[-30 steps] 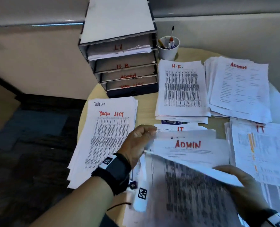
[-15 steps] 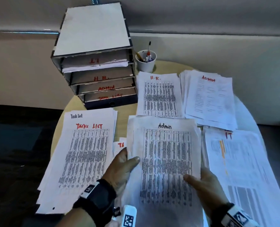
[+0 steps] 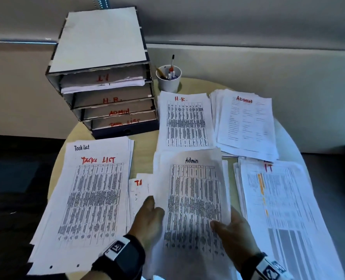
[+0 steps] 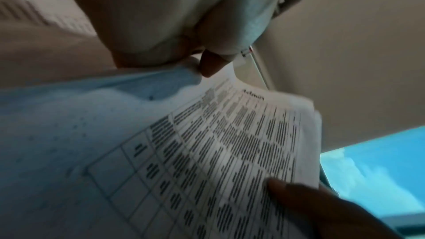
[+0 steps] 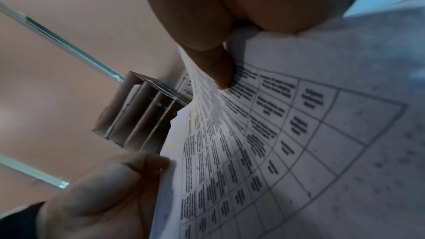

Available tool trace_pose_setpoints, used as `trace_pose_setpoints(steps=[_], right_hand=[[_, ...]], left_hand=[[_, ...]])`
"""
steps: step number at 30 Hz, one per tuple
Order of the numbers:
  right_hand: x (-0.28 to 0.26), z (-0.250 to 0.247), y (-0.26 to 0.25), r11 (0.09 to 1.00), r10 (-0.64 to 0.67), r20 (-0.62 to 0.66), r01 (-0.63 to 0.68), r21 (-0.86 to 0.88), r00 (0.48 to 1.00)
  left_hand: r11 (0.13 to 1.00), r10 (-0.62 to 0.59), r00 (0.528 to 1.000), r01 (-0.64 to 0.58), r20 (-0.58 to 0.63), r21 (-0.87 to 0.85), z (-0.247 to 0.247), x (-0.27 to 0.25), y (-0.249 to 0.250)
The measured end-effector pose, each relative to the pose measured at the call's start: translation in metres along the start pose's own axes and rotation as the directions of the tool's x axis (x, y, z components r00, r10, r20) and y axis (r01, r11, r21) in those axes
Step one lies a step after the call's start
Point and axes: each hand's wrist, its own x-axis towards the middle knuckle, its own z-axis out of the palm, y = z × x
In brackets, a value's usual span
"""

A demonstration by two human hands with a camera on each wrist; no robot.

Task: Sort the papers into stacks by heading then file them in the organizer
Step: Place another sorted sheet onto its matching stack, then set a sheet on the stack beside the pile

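Both hands hold the white printed sheet headed "Admin". The left hand pinches its left edge and the right hand pinches its right edge. The sheet's long side points away from the hands. The white paper stack with the red "ADMIN" heading lies far ahead of the right hand, so that hand is nearer to it.
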Motion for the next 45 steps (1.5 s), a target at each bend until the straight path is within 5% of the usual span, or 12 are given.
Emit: trace_pose_setpoints(steps=[4,9,14,21,24,26,28,31,34,39,43,45], right_hand=[[0.001,-0.002,-0.006,0.996,0.004,0.049,-0.009,0.090,0.999],[0.010,-0.002,0.004,0.994,0.015,-0.003,-0.015,-0.104,1.000],[0.011,-0.011,0.024,0.998,0.066,0.008,-0.066,-0.021,0.998],[0.024,-0.043,0.026,0.991,0.104,-0.145,-0.091,0.098,0.984],[0.061,-0.078,0.008,0.963,0.162,-0.209,-0.108,0.245,0.964],[0.094,-0.103,-0.005,0.935,0.212,-0.253,-0.121,0.333,0.944],[0.135,-0.125,-0.010,0.924,0.225,-0.271,-0.117,0.364,0.936],[0.188,-0.145,-0.018,0.923,0.247,-0.310,-0.126,0.363,0.918],[0.230,-0.155,-0.027,0.947,0.279,-0.345,-0.196,0.256,0.896],[0.271,-0.165,-0.030,0.903,0.250,-0.304,-0.335,-0.271,0.919],[0.229,-0.148,-0.052,0.846,0.001,-0.475,-0.254,-0.469,0.880],[0.184,-0.120,-0.046,0.819,-0.220,-0.376,-0.039,-0.572,0.900]], left_hand=[[0.999,0.036,0.994,-0.034,-0.100,0.026,-0.003,0.006,0.007],[0.981,0.027,0.998,-0.038,0.060,0.189,0.004,0.010,0.009],[0.994,0.107,0.991,-0.107,-0.078,0.011,0.004,0.018,0.029],[0.956,0.161,0.985,-0.169,-0.053,-0.238,0.018,0.019,0.062],[0.971,0.213,0.973,-0.201,-0.090,0.132,0.017,0.026,0.048],[0.698,0.272,0.961,-0.238,0.058,0.676,0.012,0.023,0.031],[0.382,0.131,0.972,-0.233,0.197,0.895,0.007,0.023,0.009],[0.342,-0.008,0.967,-0.236,0.253,0.910,0.004,0.023,-0.009],[0.360,-0.011,0.967,-0.233,0.254,0.903,0.003,0.022,-0.008],[0.407,0.032,0.968,-0.240,0.249,0.881,0.000,0.024,-0.010],[0.373,0.093,0.969,-0.247,0.229,0.894,-0.002,0.025,-0.007],[0.342,0.141,0.967,-0.248,0.211,0.907,-0.004,0.029,0.001]])
